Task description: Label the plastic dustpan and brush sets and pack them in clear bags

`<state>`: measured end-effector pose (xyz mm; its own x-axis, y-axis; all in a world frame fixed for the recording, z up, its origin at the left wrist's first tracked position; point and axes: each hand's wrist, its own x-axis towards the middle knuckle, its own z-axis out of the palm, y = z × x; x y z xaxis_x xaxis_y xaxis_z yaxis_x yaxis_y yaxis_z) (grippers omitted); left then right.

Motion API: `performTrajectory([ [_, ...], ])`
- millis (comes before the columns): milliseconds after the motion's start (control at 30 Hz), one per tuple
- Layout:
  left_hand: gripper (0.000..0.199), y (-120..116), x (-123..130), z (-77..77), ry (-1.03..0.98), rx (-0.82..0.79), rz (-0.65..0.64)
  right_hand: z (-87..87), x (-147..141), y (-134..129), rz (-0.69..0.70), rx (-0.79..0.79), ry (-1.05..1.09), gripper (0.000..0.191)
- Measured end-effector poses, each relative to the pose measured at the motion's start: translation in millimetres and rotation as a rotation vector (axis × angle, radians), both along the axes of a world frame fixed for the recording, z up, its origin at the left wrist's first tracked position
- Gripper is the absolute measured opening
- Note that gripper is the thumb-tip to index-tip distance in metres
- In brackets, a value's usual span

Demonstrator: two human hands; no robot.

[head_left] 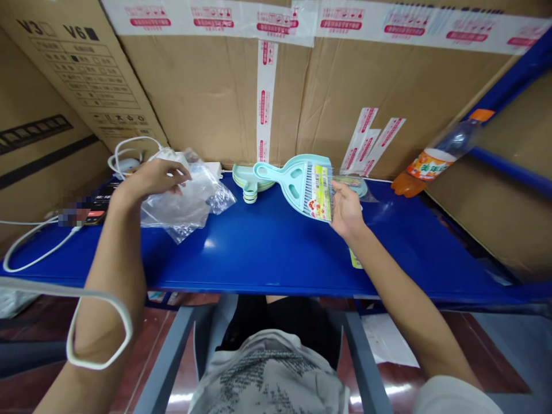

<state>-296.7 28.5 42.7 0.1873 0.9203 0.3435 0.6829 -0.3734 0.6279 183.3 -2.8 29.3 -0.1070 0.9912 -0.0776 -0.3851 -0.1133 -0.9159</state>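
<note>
The dustpan looks like smooth, satin plastic, its brush of rough bristles and its label of slick printed paper. At left, clear crinkled plastic bags glint on the smooth, glossy bench. Far back, matt cardboard carries shiny printed tape, and the bottle at right is smooth, clear plastic
</note>
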Motion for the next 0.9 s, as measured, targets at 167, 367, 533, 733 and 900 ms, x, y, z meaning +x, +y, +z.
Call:
performTrajectory([
  [167,0.046,-26.0,81.9,12.3,0.016,-0.255,-0.275,-1.4,5.7,6.2,0.000,-0.053,0.010,0.041],
  [367,0.016,-53.5,154.7,10.6,0.068,-0.315,-0.740,-1.6,9.8,7.3,-0.062,-0.026,-0.040,0.016],
  [533,0.011,-62.3,153.6,16.3,0.037,-0.352,-0.693,2.8,6.6,3.0,-0.042,-0.089,-0.092,0.014],
  [733,0.018,-59.7,146.0,15.7,0.010,-0.324,-0.621,8.1,9.3,1.6,-0.022,-0.165,-0.152,0.019],
  [900,0.019,-54.4,149.6,13.1,0.070,-0.086,-0.695,1.7,13.6,3.0,0.039,-0.152,-0.207,0.013],
])
